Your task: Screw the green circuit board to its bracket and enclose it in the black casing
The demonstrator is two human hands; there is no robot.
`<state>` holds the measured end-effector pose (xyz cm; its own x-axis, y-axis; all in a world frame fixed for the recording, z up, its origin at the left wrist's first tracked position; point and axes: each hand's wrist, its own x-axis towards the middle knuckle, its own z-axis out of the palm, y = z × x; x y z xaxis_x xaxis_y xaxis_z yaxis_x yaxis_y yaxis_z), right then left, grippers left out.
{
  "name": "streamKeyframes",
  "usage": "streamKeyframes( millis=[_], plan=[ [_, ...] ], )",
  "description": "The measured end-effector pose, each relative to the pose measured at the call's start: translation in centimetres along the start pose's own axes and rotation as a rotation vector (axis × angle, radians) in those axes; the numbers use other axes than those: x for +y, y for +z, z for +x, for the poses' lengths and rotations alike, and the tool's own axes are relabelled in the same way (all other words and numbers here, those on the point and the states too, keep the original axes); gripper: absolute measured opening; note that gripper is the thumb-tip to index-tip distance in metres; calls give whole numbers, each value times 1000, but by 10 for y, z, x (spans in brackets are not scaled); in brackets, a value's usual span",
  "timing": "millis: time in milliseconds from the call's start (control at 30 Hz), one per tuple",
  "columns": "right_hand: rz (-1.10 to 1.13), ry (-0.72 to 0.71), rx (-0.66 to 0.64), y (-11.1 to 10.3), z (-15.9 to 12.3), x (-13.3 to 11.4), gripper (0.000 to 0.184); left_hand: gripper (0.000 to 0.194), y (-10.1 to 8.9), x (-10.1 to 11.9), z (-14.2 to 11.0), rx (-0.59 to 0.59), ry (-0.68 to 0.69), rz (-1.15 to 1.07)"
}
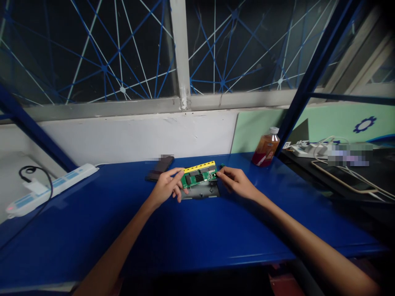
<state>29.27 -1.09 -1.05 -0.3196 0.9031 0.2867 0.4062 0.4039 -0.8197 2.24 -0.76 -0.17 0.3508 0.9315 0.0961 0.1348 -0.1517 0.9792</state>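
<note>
A green circuit board [201,177] with a yellow terminal strip [199,167] along its far edge and a black finned heat sink is held tilted above the table. My left hand [168,183] grips its left end, thumb on top and fingers curled beneath. At the right end, the thumb and fingertips of my right hand [236,181] pinch the board's edge by a small connector. Below the board lies a grey housing piece [202,191], partly hidden by the board and my left fingers. A dark phone-like slab [161,167] rests behind my left hand.
On the blue table [185,234], a bottle of reddish drink [266,148] stands at the back right. A white power strip [55,190] with a black cable lies at the left. A phone [342,176] and white cables are on the dark surface at right. Blue frame posts rise on both sides.
</note>
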Motion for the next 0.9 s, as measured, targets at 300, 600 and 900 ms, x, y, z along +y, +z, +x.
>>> streamKeyframes(
  millis=[300, 600, 900],
  plan=[
    [68, -15, -1, 0, 0, 0, 33, 63, -5, 5, -2, -62, -134, -82],
    [46, -38, 4, 0, -1, -4, 34, 68, -7, 6, 0, -83, -187, -86],
    [157, -15, 18, 1, -1, -5, 34, 63, -8, 7, 0, -77, -143, -95]
  ],
)
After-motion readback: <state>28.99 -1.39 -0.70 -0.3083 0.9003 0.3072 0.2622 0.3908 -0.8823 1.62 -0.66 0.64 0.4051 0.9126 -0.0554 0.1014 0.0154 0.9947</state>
